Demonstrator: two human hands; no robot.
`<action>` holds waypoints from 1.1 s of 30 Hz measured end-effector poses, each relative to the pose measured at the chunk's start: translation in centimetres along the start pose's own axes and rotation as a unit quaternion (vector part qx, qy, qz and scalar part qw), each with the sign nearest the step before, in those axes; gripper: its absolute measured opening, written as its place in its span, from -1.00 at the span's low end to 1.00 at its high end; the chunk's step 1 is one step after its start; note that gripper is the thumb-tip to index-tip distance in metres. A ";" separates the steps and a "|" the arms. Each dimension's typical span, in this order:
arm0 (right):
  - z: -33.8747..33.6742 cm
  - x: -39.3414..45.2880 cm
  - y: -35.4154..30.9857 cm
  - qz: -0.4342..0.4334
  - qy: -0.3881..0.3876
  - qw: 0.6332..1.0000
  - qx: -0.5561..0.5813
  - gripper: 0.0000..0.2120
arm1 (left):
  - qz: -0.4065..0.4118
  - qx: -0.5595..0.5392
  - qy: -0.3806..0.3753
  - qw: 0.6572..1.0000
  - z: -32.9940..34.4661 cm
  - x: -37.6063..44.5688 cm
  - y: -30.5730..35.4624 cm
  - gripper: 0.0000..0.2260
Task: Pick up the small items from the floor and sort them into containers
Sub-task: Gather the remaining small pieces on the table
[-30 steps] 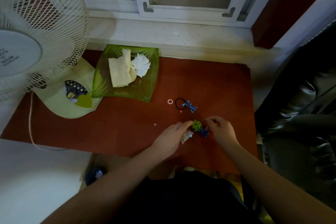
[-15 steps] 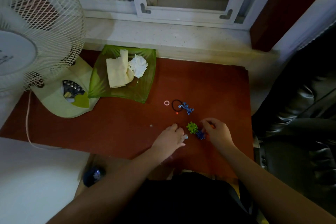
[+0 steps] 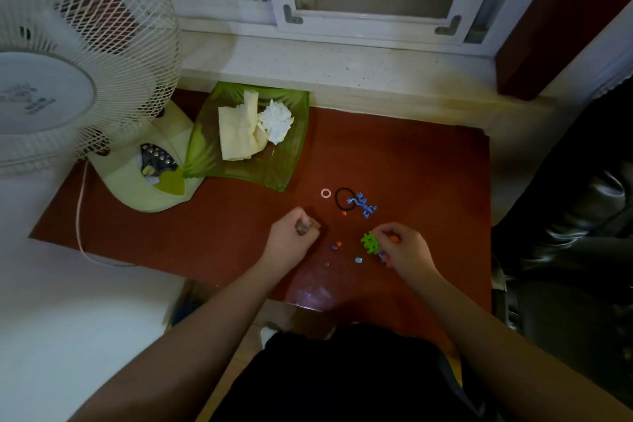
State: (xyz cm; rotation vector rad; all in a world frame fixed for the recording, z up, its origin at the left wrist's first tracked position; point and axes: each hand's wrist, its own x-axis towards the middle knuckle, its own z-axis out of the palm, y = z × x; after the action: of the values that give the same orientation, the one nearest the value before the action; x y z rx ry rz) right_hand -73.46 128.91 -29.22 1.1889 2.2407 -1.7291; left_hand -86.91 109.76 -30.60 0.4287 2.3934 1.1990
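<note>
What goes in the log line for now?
left hand: closed fist | right hand: pinching orange bit beside green toy | lizard: untouched

Tissues (image 3: 255, 128) in tray (image 3: 294, 161), left of lizard toy (image 3: 363, 204)

Left hand (image 3: 291, 236): drawn left from the green toy piece (image 3: 370, 243), now fisted (contents unclear). Small beads (image 3: 336, 245) and a light-blue bit (image 3: 358, 260): newly uncovered, centre frame.

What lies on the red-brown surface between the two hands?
In the head view, small red and purple beads lie between the closed left hand and the right hand, which touches a green toy piece.
</note>
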 end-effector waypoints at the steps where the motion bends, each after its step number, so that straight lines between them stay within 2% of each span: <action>1: 0.2 0.0 -0.1 -0.001 -0.002 1.000 0.002 -0.93 | -0.015 -0.012 0.003 1.000 -0.4 0.1 -0.3 -0.74; 5: 0.8 0.2 -0.5 0.006 -0.012 1.000 -0.001 -0.94 | -0.043 -0.010 -0.002 0.999 -1.5 0.0 -1.4 -0.73; 7: 1.0 0.1 -0.7 0.003 -0.020 1.000 -0.004 -0.95 | -0.056 0.005 -0.010 0.998 -1.6 -0.3 -1.9 -0.80; 10: 1.3 0.1 -1.1 -0.009 -0.028 0.999 -0.015 -0.94 | -0.054 0.104 -0.004 0.993 -1.7 -0.6 -2.9 -0.89; 14: 1.6 0.1 -1.2 -0.011 -0.032 0.999 -0.016 -0.94 | -0.092 0.191 0.033 0.977 -1.9 -0.6 -3.4 -0.77; 19: 1.4 0.0 -0.8 -0.021 -0.041 0.998 -0.035 -0.94 | -0.091 0.171 0.022 0.981 -1.4 -0.1 -3.3 -0.74; 27: 1.0 0.3 -0.5 -0.010 -0.041 0.998 -0.037 -0.95 | -0.084 0.182 0.024 0.979 -0.7 0.6 -3.2 -0.90; 30: 0.8 0.5 -0.6 0.010 -0.040 0.999 0.000 -0.88 | -0.082 0.195 0.023 0.977 -0.7 0.6 -3.3 -0.94; 33: 0.7 0.4 -0.9 0.055 -0.036 0.992 0.108 -0.78 | -0.081 0.191 0.024 0.978 -0.6 0.6 -3.3 -0.95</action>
State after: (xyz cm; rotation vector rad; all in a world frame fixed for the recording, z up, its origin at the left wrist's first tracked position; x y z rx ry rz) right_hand -74.55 128.43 -28.97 1.2415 1.9479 -1.9758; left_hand -88.05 107.73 -33.05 0.3129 2.6465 0.6844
